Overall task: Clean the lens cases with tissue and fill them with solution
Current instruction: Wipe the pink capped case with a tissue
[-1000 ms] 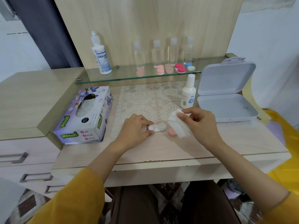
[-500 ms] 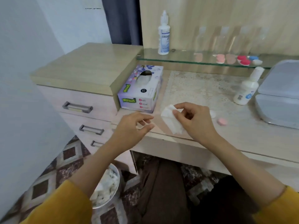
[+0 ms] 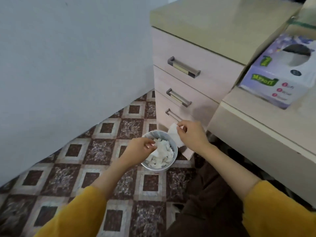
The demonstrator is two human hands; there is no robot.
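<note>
The head camera looks down at the floor beside the drawers (image 3: 188, 79). A small bin (image 3: 153, 167) stands there, full of used tissues (image 3: 162, 151). The right hand (image 3: 191, 135) pinches a tissue (image 3: 174, 134) just over the bin's right edge, likely so it can drop in. The left hand (image 3: 138, 148) hangs over the bin with bent fingers; whether it holds a scrap cannot be told. The lens cases are not in sight. The tissue box (image 3: 277, 74) sits on the table (image 3: 256, 117), close for a fresh sheet.
</note>
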